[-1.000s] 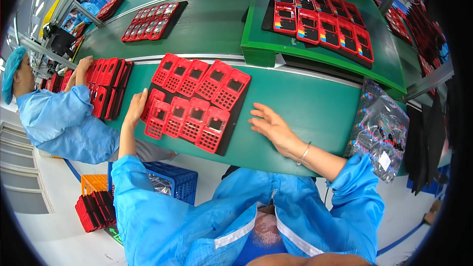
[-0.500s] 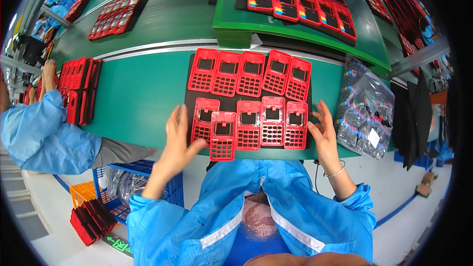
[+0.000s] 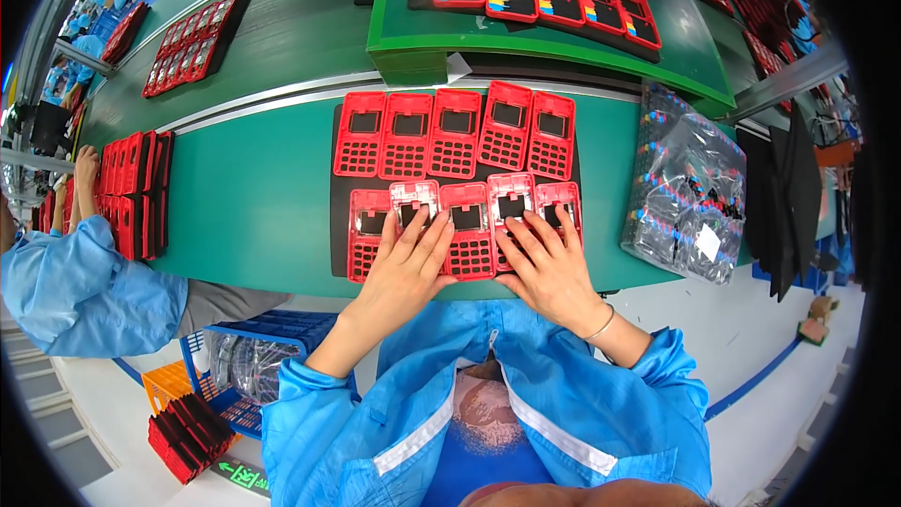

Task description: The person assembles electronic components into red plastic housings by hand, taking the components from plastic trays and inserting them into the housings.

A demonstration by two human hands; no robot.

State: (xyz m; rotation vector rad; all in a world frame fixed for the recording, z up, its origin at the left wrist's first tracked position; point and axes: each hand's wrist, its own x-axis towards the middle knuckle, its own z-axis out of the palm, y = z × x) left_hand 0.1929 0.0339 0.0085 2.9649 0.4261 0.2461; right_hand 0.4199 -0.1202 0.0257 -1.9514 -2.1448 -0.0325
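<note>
Two rows of red handheld-device housings, each with a dark screen window and a grid of key holes, lie on a black sheet (image 3: 339,192). My left hand (image 3: 405,261) rests palm down over the left part of the near row, fingers stretched across a housing (image 3: 413,195). Over the right part of that row lies my right hand (image 3: 549,268), its fingers spread on the housings there. Between the hands, a middle housing (image 3: 466,242) shows mostly uncovered. The far row, with a housing (image 3: 405,138) near its left end, is untouched. Neither hand grips anything.
A clear plastic bag (image 3: 685,197) of small parts lies to the right. Beyond the mat, a green raised shelf (image 3: 413,38) carries more red housings. Stacked red housings (image 3: 136,192) and a co-worker's blue sleeve (image 3: 84,272) are at left. A blue crate (image 3: 253,404) stands below.
Both hands have come inward from the sides onto the near row. A housing that stuck out toward me now sits in line with the row. The view has shifted slightly.
</note>
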